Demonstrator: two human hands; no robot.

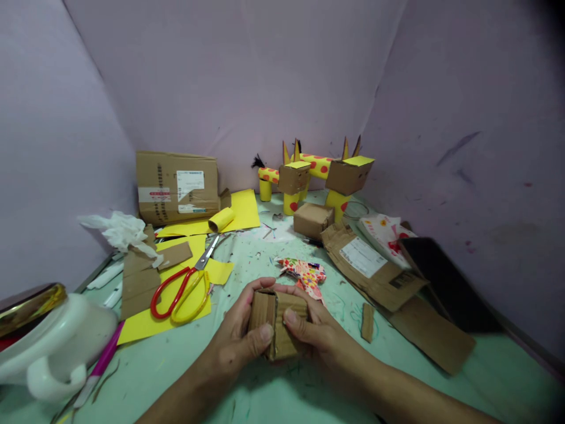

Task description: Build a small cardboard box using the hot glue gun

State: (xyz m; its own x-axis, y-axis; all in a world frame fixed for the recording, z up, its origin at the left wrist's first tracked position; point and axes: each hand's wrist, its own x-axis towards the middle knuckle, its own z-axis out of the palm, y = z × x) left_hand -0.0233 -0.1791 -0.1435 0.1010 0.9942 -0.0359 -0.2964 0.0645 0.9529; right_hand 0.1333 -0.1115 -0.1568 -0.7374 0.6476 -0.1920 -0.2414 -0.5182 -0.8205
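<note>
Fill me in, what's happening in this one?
A person is holding a small cardboard box between both hands, the left hand and right hand wrapped around its sides with both thumbs on the face toward the camera. Scissors lie to the left, partly over yellow paper. Farther back stand two red-spotted yellow animal figures with cardboard heads, a smaller one and a larger one.

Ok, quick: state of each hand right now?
Left hand: holding the left side of the small cardboard box.
Right hand: holding the same box's right side.
</note>
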